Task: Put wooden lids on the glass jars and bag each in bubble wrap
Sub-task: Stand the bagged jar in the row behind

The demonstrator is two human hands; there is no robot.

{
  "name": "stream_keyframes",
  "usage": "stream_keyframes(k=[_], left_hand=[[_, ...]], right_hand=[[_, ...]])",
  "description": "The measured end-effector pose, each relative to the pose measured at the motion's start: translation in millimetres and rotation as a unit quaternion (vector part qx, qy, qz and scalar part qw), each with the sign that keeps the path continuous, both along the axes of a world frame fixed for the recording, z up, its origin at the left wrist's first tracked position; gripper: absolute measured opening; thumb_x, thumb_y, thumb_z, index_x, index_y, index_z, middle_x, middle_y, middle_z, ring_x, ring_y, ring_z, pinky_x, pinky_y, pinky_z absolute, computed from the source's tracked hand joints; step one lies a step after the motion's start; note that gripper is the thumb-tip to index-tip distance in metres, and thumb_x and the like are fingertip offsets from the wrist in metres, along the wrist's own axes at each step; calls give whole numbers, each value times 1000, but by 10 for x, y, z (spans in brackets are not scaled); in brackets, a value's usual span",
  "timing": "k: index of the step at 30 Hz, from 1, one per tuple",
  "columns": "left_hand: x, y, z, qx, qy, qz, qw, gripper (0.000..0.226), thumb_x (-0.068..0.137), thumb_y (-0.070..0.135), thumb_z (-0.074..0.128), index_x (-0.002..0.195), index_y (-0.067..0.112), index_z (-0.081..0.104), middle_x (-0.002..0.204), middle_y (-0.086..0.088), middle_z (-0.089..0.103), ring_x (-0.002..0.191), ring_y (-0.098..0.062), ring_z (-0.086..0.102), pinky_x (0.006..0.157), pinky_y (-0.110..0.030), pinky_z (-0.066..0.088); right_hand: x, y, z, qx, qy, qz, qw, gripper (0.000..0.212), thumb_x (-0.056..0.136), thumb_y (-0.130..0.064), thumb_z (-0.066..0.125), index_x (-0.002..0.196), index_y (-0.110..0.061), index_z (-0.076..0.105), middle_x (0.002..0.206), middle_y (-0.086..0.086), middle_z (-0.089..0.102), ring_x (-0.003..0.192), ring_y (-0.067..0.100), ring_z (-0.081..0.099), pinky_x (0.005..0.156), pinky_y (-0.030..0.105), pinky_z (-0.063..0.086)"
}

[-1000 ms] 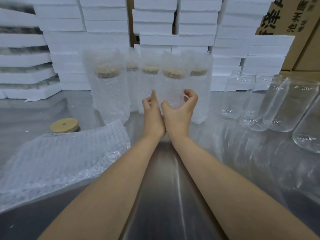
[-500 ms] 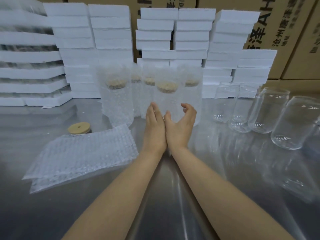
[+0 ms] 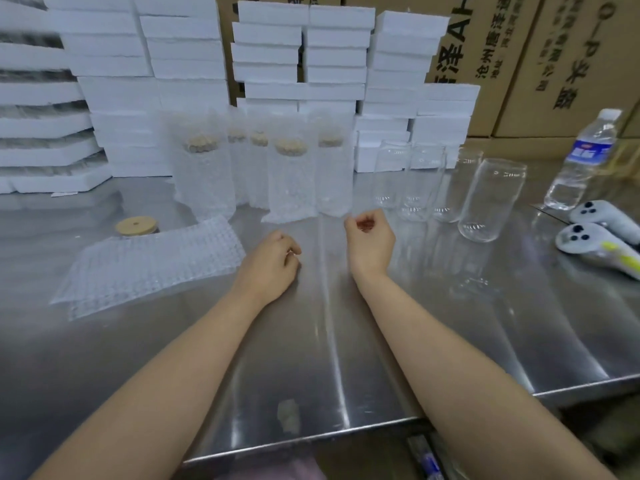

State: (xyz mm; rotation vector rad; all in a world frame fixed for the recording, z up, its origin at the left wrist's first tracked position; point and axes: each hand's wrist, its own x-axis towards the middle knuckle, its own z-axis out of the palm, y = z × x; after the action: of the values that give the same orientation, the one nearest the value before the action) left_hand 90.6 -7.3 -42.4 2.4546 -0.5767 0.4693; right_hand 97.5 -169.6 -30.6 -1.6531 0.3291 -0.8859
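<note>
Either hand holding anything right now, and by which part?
Nothing is held. The left hand lies loosely curled on the table; the right hand has its fingers curled over an empty palm.

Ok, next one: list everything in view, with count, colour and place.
bagged jars: five, clear bubble wrap, tan lids, back centre
bare jars: four, clear glass, right of the bagged ones
lid: one, tan wood, left, behind the flat bags
flat bags: a pile, clear bubble wrap, front left
foam blocks: many, white, stacked along the back
boxes: several, brown cardboard, behind the foam
water bottle: one, clear with blue label, far right
controllers: two, pale grey, right edge
table: one, steel, under everything
left hand: empty, fingers loosely curled, beside the flat bags
right hand: empty, fingers curled, before the bagged jars
</note>
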Motion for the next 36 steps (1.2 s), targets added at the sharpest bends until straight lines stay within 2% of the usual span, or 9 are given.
stream_keyframes(k=[3,5,10,14,19,24,30,33,36], left_hand=[[-1,14,-17,9,8,5,1000,18,92,11,49,99,11,66,109,-4,58,96,-25,58,84,-38,46],[14,13,-17,9,8,2,1000,17,92,11,50,96,12,66,108,-3,58,95,-24,58,83,-38,46],[74,1,-39,0,17,-7,1000,18,92,11,51,90,17,67,103,2,58,88,-19,58,81,-36,47],[144,3,-38,-17,38,-8,999,21,92,11,50,85,24,65,103,3,58,88,-15,57,84,-36,47],[192,-18,-38,-17,41,-18,999,22,90,6,50,89,19,68,101,2,60,98,-15,54,90,-33,45],[182,-32,-12,-13,37,-24,999,21,90,6,50,92,16,69,101,0,60,100,-16,53,90,-33,44],[172,-29,1,-13,57,-18,998,19,90,8,51,93,15,69,103,-4,60,100,-19,54,89,-37,46],[169,-41,0,-39,59,-11,997,21,90,6,48,92,14,68,100,-1,63,99,-19,56,88,-36,46],[199,22,39,-71,-3,81,994,21,89,12,49,96,18,68,100,1,68,97,-22,60,81,-32,47]], right_hand=[[-36,-463,45,-33,-46,-135,989,9,84,-14,69,87,-12,61,107,6,54,83,16,50,73,20,35],[-48,-792,74,-38,-76,-230,969,30,82,-16,75,106,-6,62,117,7,43,96,20,48,84,17,33],[17,-1534,84,-14,28,-373,927,91,71,-36,82,145,-13,34,146,17,29,131,32,37,106,37,28],[176,-1899,20,-15,49,-328,943,109,70,-47,82,152,-14,19,155,15,18,142,31,27,115,44,23],[337,-2096,-29,4,45,-293,955,114,70,-45,83,154,-9,15,154,14,32,146,29,24,120,44,12],[317,-2010,0,-14,52,-319,946,92,70,-36,81,144,-9,33,140,15,39,129,32,42,109,40,33],[199,-1486,57,-28,69,-294,953,81,69,-34,75,134,-5,37,135,16,36,124,36,40,101,45,40],[147,-1062,76,-55,82,-230,968,81,68,-34,76,133,-3,36,135,17,34,122,37,39,99,46,40],[90,-593,56,-110,68,-111,985,81,68,-30,81,129,-1,38,132,17,36,118,33,42,95,38,39]])
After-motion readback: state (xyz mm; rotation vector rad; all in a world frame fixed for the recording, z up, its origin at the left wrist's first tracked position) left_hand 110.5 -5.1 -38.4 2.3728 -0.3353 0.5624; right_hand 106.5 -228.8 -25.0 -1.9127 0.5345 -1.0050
